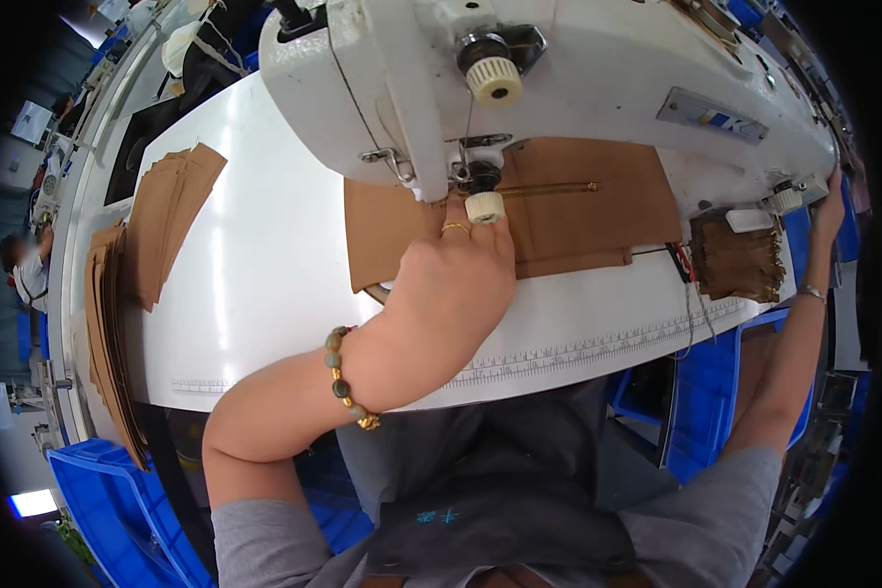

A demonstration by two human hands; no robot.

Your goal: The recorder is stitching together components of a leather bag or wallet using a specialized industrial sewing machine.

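A brown fabric panel (598, 220) lies flat under the head of a white sewing machine (578, 78), with a zipper (559, 187) running across it. My left hand (461, 269) rests on this panel beside the needle area. Its fingers stretch forward, lying on the cloth, and their tips are partly hidden behind a cream knob (485, 207). A ring and a beaded bracelet are on that hand and wrist. Far to the right, my right hand (830, 204) reaches the end of the machine, around its right side; its fingers are hidden there.
Brown fabric pieces (167, 220) are stacked on the table's left, with another pile (108, 323) hanging over the edge. Gathered dark brown pieces (740, 257) lie at right near small red-handled snips (678, 260). Blue bins (118, 500) stand below. A ruler strip (578, 348) follows the front edge.
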